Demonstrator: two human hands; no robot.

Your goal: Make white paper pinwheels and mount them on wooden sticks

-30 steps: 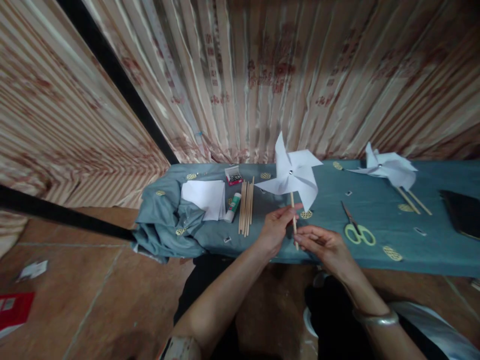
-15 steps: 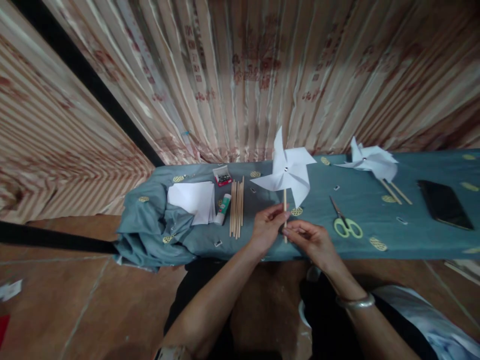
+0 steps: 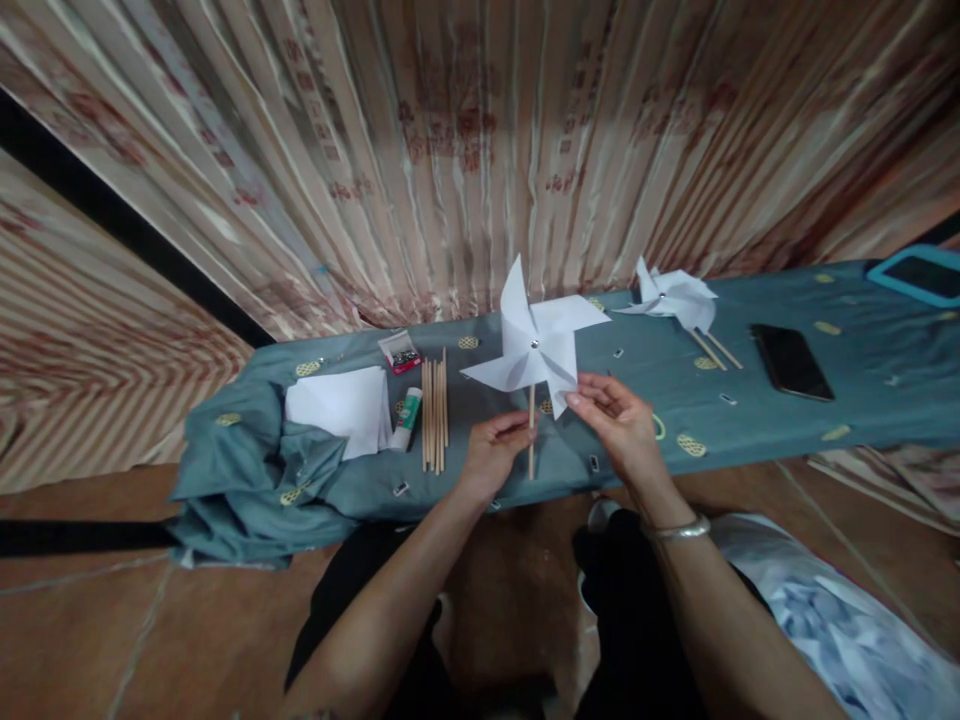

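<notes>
A white paper pinwheel (image 3: pixel 517 345) on a wooden stick stands upright in front of me, a shiny pin at its centre. My left hand (image 3: pixel 495 452) is closed round the stick below the blades. At the tip of the lower right blade is my right hand (image 3: pixel 619 420), thumb and fingers pinched on the paper. Most of the scissors are hidden behind that hand; part of a green handle (image 3: pixel 659 427) shows. To the left lie several wooden sticks (image 3: pixel 433 415), a glue stick (image 3: pixel 406 420), a small open box of pins (image 3: pixel 400 352) and a stack of white paper (image 3: pixel 337 400).
Finished-looking pinwheels (image 3: pixel 679 298) lie at the back right, near a black phone (image 3: pixel 791 362). A blue-framed tablet-like object (image 3: pixel 919 275) is at the far right. Bunched green cloth (image 3: pixel 240 480) covers the left end, and a pleated curtain (image 3: pixel 450 150) hangs behind.
My right hand has left the stick's lower end and moved up to a blade tip. My left hand keeps its hold. The view has turned right, bringing the blue-framed object in.
</notes>
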